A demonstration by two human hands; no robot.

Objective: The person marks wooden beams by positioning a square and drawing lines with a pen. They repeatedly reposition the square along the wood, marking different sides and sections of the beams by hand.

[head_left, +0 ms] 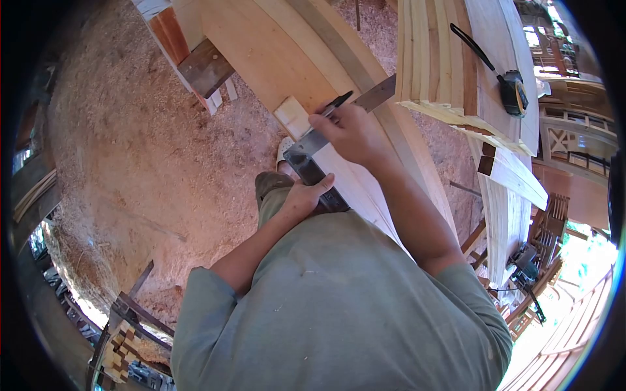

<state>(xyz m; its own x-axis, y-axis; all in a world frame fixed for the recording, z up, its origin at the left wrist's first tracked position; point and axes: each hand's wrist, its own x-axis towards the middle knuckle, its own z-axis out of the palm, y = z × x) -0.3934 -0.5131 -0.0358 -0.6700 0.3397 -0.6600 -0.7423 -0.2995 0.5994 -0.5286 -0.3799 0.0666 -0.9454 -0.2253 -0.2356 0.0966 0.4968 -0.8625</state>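
Note:
My left hand [305, 197] is wrapped around the dark stock of a carpenter's square [308, 168], close to my belly. The square's metal blade [378, 96] lies across a long pale wooden board [261, 49], running up to the right. Over the blade, my right hand [351, 135] is closed around a black pen [340, 100], whose upper end sticks out above the fingers. The pen's tip is hidden by the hand. Just left of the right hand is a short, light wood piece [291, 118] at the board's edge.
Stacked planks [437, 58] rise at the upper right, with a tape measure [513, 93] on top. A dark wood block [206, 67] juts out left of the board. Sawdust covers the ground [150, 150]. A power tool [523, 259] is at the right, and cut wood pieces [119, 352] lie at lower left.

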